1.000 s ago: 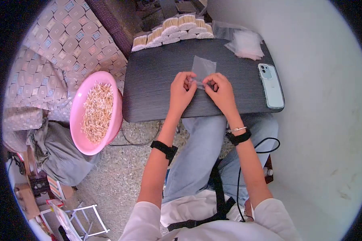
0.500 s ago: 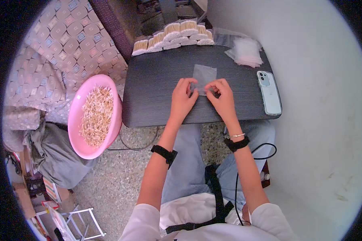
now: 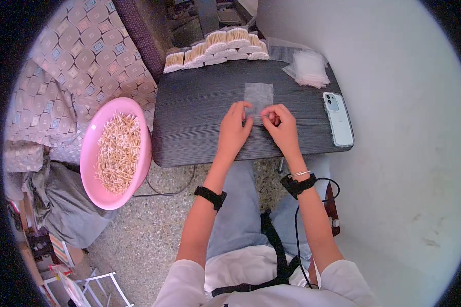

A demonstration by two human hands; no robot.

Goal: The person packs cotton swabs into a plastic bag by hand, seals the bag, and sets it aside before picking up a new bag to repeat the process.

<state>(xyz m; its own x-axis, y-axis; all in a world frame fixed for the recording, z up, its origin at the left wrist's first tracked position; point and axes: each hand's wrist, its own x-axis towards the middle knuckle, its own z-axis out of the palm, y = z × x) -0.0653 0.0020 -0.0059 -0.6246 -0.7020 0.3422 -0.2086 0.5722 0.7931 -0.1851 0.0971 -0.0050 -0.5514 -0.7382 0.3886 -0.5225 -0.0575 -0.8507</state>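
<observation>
A small clear plastic bag (image 3: 259, 94) lies over the dark tabletop, its near edge between my two hands. My left hand (image 3: 234, 126) has thumb and fingers bent round the bag's near left corner. At the near right corner, my right hand (image 3: 281, 125) pinches the bag with thumb and forefinger, the other fingers curled. Past the bag, packed bundles of cotton swabs (image 3: 216, 43) are stacked along the far edge. A pile of empty clear bags (image 3: 310, 68) rests at the far right.
The dark table (image 3: 189, 112) stands before me. A white phone (image 3: 339, 120) lies at its right edge, beside the wall. Left of the table is a pink basin (image 3: 91, 171) of loose cotton swabs. A black cable (image 3: 298, 240) runs from my right wrist.
My right hand's fingers have curled in more at the bag's edge. The table, basin and phone appear shifted slightly left in the view.
</observation>
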